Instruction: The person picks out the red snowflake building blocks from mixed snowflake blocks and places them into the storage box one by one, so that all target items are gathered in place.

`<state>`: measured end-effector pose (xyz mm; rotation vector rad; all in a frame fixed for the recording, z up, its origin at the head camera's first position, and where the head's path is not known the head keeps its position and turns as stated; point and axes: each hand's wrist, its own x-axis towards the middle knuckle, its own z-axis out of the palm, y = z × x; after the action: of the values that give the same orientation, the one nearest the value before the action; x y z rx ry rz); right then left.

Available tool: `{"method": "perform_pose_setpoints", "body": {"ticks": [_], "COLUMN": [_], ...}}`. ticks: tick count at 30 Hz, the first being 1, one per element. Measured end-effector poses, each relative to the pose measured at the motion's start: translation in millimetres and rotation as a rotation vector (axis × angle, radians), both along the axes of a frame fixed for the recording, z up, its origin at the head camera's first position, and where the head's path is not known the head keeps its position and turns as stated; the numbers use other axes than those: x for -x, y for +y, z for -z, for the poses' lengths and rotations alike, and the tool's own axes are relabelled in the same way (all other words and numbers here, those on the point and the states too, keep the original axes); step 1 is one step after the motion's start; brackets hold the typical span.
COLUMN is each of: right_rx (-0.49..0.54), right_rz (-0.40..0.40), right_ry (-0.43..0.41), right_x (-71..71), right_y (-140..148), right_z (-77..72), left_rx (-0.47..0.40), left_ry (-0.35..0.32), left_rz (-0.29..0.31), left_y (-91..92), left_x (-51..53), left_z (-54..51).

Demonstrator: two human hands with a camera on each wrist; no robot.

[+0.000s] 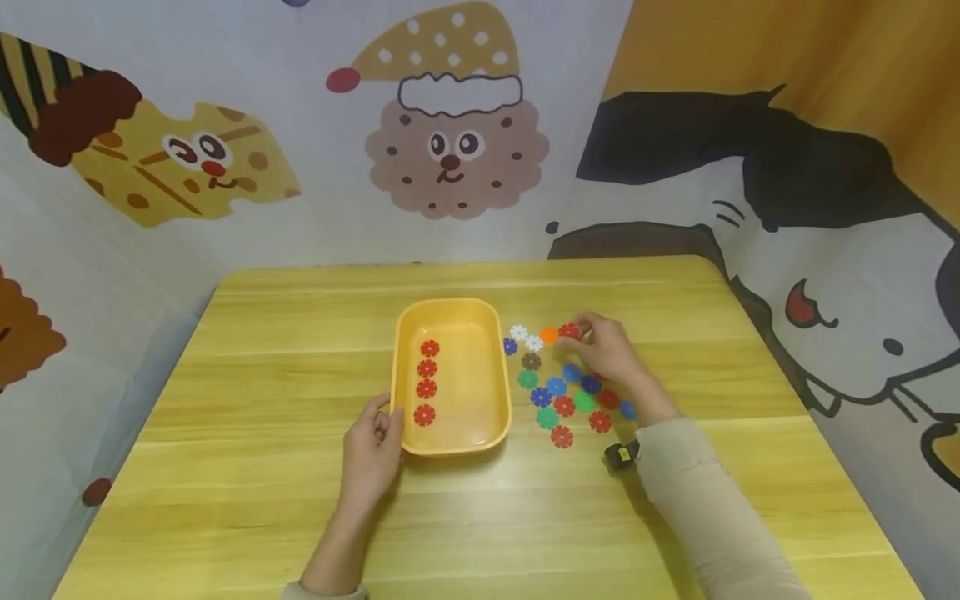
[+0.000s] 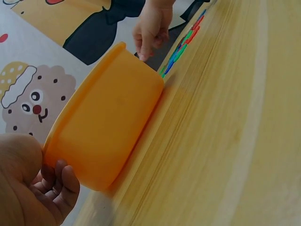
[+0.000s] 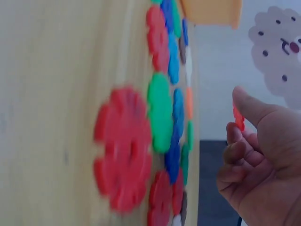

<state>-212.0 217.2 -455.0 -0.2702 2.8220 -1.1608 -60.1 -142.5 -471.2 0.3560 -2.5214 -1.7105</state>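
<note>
A yellow plastic tray [image 1: 468, 375] stands on the table, with a column of several red snowflake discs [image 1: 427, 368] along its left side. My left hand [image 1: 372, 450] grips the tray's left wall, thumb at the rim; the left wrist view shows curled fingers [image 2: 68, 188] against its outside. Over the back of the loose pile, my right hand [image 1: 609, 348] pinches a red snowflake disc [image 3: 238, 117] between thumb and fingertips. Beside it in the head view lies an orange disc [image 1: 550, 335]. The right palm partly covers discs behind it.
Right of the tray, blue, green, red, white and brown discs lie scattered, including a green one [image 1: 548, 417] and a white one [image 1: 518, 332]. A small black object [image 1: 621, 455] is by the right sleeve. A cartoon-printed cloth [image 1: 300, 242] hangs behind the wooden table [image 1: 247, 467].
</note>
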Motion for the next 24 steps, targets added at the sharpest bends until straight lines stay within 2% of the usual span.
{"method": "perform_pose_setpoints", "body": {"ticks": [7,13,20,24], "right_rx": [0.02,0.035,0.092,0.124], "right_rz": [-0.087,-0.152,-0.206,-0.249], "right_ry": [0.059,0.106,0.093,0.115], "right_x": [-9.3,-12.8,-15.2,-15.6], "right_y": [-22,-37,-52,-60], "right_z": [-11.0,-13.9,-16.5,-16.9], "left_rx": [-0.006,-0.002,-0.005,-0.01], "left_ry": [0.013,0.01,0.019,0.028], "left_rz": [0.001,-0.004,-0.006,-0.002], "left_y": [0.4,-0.1,-0.4,0.1], "left_x": [0.1,-0.1,-0.8,-0.7], "left_z": [0.2,1.2,1.9,1.6]}}
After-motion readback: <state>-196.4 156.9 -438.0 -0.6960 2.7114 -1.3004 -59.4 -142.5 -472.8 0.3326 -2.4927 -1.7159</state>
